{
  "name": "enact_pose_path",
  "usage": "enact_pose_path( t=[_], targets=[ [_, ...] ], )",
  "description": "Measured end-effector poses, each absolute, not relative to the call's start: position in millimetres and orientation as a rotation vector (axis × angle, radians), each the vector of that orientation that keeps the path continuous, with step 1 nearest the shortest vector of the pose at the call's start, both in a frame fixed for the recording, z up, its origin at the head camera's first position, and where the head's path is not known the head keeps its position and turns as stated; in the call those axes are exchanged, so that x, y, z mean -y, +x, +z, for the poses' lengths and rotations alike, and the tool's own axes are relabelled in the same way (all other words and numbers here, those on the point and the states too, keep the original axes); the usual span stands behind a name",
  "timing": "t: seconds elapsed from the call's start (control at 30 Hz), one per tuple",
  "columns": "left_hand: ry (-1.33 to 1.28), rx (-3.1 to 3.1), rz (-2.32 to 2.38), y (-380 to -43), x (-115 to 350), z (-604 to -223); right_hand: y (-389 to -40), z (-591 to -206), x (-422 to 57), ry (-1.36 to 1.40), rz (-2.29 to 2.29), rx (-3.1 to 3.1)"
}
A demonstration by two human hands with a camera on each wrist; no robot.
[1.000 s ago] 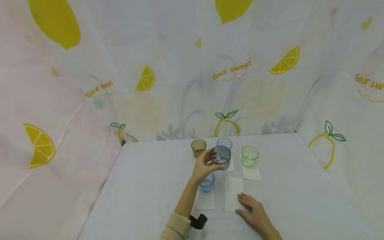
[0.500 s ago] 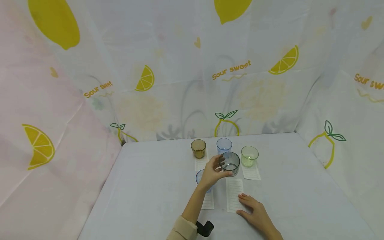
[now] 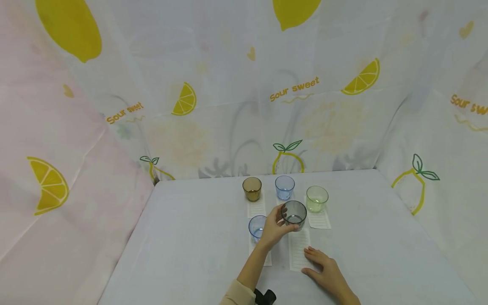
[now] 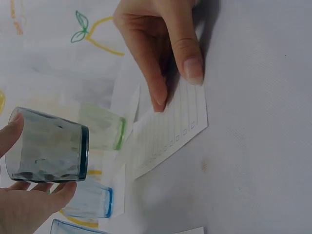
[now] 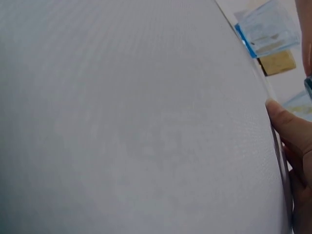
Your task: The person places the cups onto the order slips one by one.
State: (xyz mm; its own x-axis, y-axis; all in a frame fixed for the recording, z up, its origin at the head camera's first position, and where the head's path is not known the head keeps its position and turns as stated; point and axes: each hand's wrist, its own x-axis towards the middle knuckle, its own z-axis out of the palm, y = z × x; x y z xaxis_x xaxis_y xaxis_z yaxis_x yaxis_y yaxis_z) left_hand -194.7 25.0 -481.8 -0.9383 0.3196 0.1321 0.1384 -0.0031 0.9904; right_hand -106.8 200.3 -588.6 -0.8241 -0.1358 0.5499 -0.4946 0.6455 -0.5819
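Note:
My left hand [image 3: 273, 230] grips a grey glass tumbler [image 3: 294, 215] by its side, thumb at the front and fingers behind. In the left wrist view the grey tumbler [image 4: 48, 146] is held off the table, over the far end of a lined paper slip [image 3: 299, 252]. My right hand [image 3: 324, 271] rests at that slip's right edge, fingers spread; its thumb and fingertips [image 4: 193, 70] touch the paper in the left wrist view. Just left of my left hand stands a blue glass [image 3: 256, 226] on another slip, partly hidden by the hand.
Farther back stand an amber glass [image 3: 252, 189], a second blue glass [image 3: 284, 187] and a green glass [image 3: 317, 199], each with a paper slip at its base. White cloth covers the table [image 3: 183, 237]; a lemon-print curtain [image 3: 228, 140] closes off the back and sides.
My left hand has carried the grey tumbler rightward and toward me, from in front of the back blue glass to the front slip. My right hand has hardly moved.

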Motion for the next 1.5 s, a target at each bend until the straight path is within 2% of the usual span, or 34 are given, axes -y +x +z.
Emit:
enact_pose_path(
  t=[0.6, 0.93, 1.2, 1.5],
  targets=[
    [0.519, -2.346, 1.951, -193.6, -42.7, -524.2, -105.2, -589.4, -202.9, 0.525, 1.065, 2.372],
    [0.535, -2.337, 1.972, -182.2, -44.2, -516.4, -105.2, -589.4, -205.8, 0.550, 1.046, 2.341],
    [0.512, -2.373, 1.924, -189.8, -43.2, -541.8, -106.5, -590.4, -209.5, 0.583, 1.065, 2.331],
    [0.486, -2.394, 1.923, -187.5, -43.2, -548.9, -105.5, -588.9, -208.6, 0.559, 1.070, 2.357]
  ],
)
